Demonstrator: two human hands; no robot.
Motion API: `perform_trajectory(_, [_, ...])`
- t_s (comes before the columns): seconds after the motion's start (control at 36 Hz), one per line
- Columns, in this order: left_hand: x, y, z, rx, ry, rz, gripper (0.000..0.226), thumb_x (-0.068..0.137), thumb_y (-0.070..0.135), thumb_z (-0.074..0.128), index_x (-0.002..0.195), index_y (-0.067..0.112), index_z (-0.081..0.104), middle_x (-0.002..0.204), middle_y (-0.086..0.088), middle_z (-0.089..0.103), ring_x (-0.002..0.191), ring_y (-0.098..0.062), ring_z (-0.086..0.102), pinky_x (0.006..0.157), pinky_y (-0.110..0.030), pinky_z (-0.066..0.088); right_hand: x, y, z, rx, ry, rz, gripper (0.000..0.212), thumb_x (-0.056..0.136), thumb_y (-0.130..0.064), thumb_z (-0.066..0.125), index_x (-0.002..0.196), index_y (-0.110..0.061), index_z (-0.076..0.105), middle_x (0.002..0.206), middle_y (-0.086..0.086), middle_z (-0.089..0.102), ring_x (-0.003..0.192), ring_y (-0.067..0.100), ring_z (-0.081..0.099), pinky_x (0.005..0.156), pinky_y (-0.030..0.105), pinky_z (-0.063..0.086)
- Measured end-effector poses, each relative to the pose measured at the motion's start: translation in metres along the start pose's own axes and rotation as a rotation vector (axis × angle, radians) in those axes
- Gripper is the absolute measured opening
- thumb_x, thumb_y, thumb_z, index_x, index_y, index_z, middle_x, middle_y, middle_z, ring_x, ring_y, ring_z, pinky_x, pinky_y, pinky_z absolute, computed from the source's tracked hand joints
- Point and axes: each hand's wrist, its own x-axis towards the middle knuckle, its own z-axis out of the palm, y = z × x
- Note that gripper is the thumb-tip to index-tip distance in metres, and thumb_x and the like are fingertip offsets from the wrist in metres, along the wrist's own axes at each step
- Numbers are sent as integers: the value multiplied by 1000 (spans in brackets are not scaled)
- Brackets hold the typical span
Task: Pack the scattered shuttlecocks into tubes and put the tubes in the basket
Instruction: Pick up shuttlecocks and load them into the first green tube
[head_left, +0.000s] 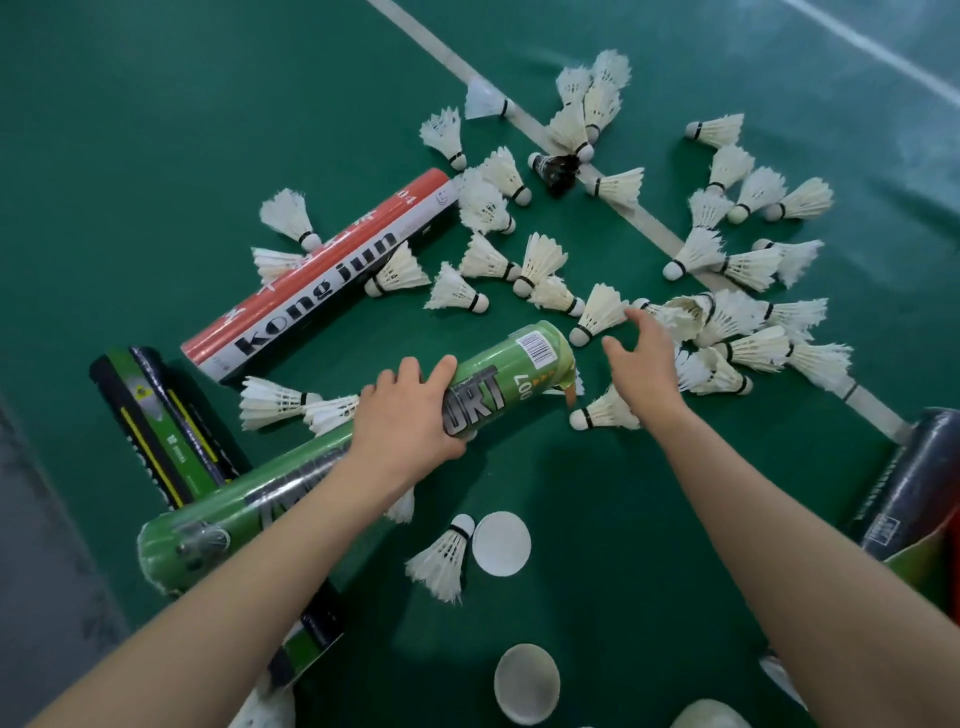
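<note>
My left hand grips a green tube around its middle, and the tube lies slanted with its open end pointing up-right. My right hand hovers with fingers spread just right of that open end, holding nothing, right above a cluster of white shuttlecocks. Another white shuttlecock lies just below that hand. Several more white shuttlecocks are scattered over the green floor, along with one black shuttlecock.
A red and white tube lies at upper left, a black and green tube at left, and a dark tube at the right edge. White round lids lie near me. A white court line crosses the floor.
</note>
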Motion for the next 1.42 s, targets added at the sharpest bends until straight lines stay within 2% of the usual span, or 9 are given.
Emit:
perform_trajectory(0.19, [24, 10, -7, -9, -21, 9, 94, 69, 59, 72, 142, 33, 19, 121, -5, 42, 110, -26, 45, 91, -36, 40, 40, -17, -1, -173, -83, -22, 55, 97, -19, 52, 146, -30, 32, 159, 5, 6, 146, 24, 7, 114, 37, 19])
perform_trajectory(0.31, [28, 10, -6, -7, -35, 0, 94, 70, 61, 70, 142, 33, 18, 121, -4, 42, 111, -25, 45, 92, -36, 40, 57, -20, 7, -279, -112, -22, 58, 95, -23, 54, 148, -25, 30, 156, 10, 19, 145, 28, 13, 115, 41, 18])
perform_trajectory(0.44, [25, 7, -3, -18, -30, -18, 92, 72, 64, 66, 143, 33, 17, 122, -4, 42, 112, -25, 45, 93, -35, 40, 55, -7, 15, -203, -12, 4, 34, 92, -9, 56, 125, -15, 48, 127, 9, 51, 110, 24, 49, 88, 34, 43])
perform_trajectory(0.58, [17, 4, -2, -27, -37, -36, 89, 74, 64, 63, 144, 32, 18, 121, -4, 42, 111, -25, 45, 93, -36, 41, 32, -9, 11, 116, 121, -34, 33, 95, -8, 51, 126, -17, 43, 94, -4, 50, 80, 12, 51, 62, 19, 38])
perform_trajectory(0.75, [3, 2, -1, -12, -24, -24, 86, 74, 56, 67, 142, 33, 20, 117, -3, 41, 107, -24, 45, 92, -34, 40, -5, -17, -10, 373, 119, -47, 37, 98, -13, 50, 134, -18, 47, 107, -6, 48, 104, 10, 49, 91, 22, 41])
perform_trajectory(1.03, [-28, 19, 0, -66, 23, 78, 90, 72, 57, 69, 144, 36, 19, 120, 1, 40, 112, -21, 43, 93, -34, 41, -59, 1, -20, 525, -119, -106, 25, 100, -21, 47, 122, -25, 58, 115, 1, 58, 101, 10, 58, 78, 23, 51])
perform_trajectory(1.14, [-39, 28, -1, -51, 46, 121, 89, 73, 57, 68, 144, 36, 19, 121, 2, 40, 111, -20, 43, 89, -32, 39, -76, 6, -24, 502, -154, -134, 40, 101, -43, 37, 136, -28, 47, 127, 2, 57, 116, 13, 56, 101, 34, 46])
perform_trajectory(1.22, [-43, 32, -2, -49, 56, 139, 88, 73, 57, 67, 144, 35, 20, 118, 2, 40, 109, -20, 43, 89, -32, 39, -88, 9, -30, 569, -200, -139, 43, 104, -39, 26, 143, -27, 40, 125, -2, 58, 107, -3, 57, 97, 17, 44])
perform_trajectory(1.42, [-36, 47, 7, -41, 33, 153, 89, 71, 60, 67, 143, 34, 22, 115, 2, 40, 108, -20, 44, 88, -33, 41, -87, 22, -26, 640, -303, -84, 50, 96, -55, 23, 135, -34, 46, 131, -6, 59, 124, 6, 51, 109, 30, 36])
